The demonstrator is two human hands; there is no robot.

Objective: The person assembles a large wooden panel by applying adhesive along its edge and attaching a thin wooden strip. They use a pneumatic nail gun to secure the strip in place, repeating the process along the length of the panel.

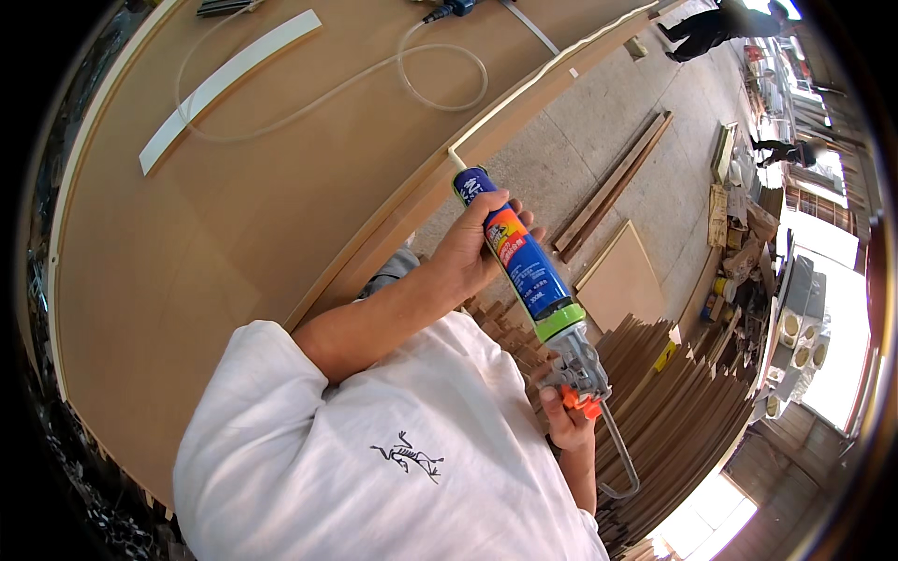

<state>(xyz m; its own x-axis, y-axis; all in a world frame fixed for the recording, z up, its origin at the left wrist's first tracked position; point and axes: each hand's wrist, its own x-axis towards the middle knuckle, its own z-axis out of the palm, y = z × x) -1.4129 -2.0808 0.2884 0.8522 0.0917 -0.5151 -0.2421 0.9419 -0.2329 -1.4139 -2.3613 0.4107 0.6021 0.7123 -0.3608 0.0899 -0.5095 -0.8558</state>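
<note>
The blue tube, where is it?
In the head view, the blue tube is just right of centre, held in the left hand, its nozzle by the brown panel.

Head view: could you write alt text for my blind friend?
A person's left hand grips a blue cylindrical cartridge in a silver metal caulking gun, its nozzle at the end of a cream bead edging a flat brown panel. The right hand holds the gun by its orange part.

Brown beams (pixel 612 187) lie on the concrete floor (pixel 608 105) near a tan panel (pixel 625 280).
</note>
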